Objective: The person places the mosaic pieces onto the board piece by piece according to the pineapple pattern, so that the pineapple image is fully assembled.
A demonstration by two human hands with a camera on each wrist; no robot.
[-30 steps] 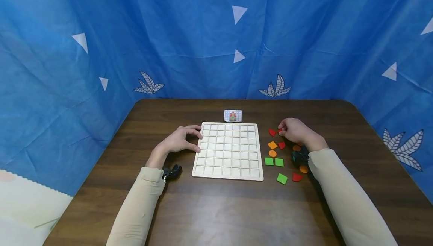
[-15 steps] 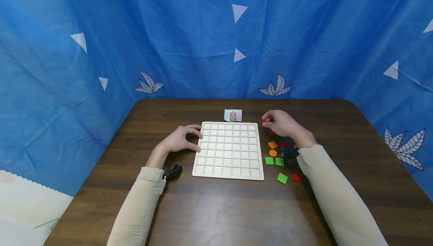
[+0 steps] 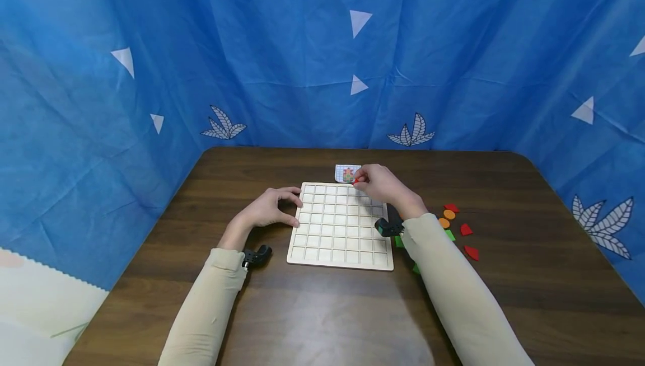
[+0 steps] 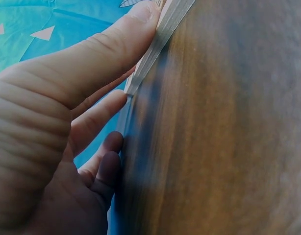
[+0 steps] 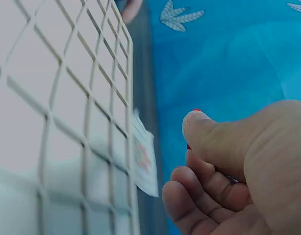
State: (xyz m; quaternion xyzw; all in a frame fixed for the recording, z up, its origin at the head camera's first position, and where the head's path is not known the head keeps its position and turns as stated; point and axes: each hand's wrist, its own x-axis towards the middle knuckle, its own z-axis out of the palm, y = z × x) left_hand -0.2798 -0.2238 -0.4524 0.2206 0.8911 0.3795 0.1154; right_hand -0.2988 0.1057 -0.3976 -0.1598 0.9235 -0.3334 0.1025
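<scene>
A pale square board (image 3: 318,229) with a raised grid of recessed cells lies in the middle of the table. At its left edge, my left hand (image 3: 265,208) rests with the thumb and fingertips spread apart and touching the rim. My right hand (image 3: 384,184) is over the board's far edge and pinches a small red piece (image 3: 356,181) between thumb and fingers. In the right wrist view only slivers of that red piece (image 5: 196,109) show beside the thumb; its full shape is hidden. Just behind the board lies a small printed card (image 3: 345,174) with a coloured grid pattern.
Right of the board lie loose red pieces (image 3: 471,252), orange discs (image 3: 449,214) and green squares (image 3: 449,235), some partly hidden by my right forearm (image 3: 448,276). The dark wooden table (image 3: 312,315) meets a blue curtain (image 3: 302,64) at the back.
My right hand has carried the red piece leftward from the loose pieces to above the board's far edge, close to the card. The left hand stays at the board's left edge.
</scene>
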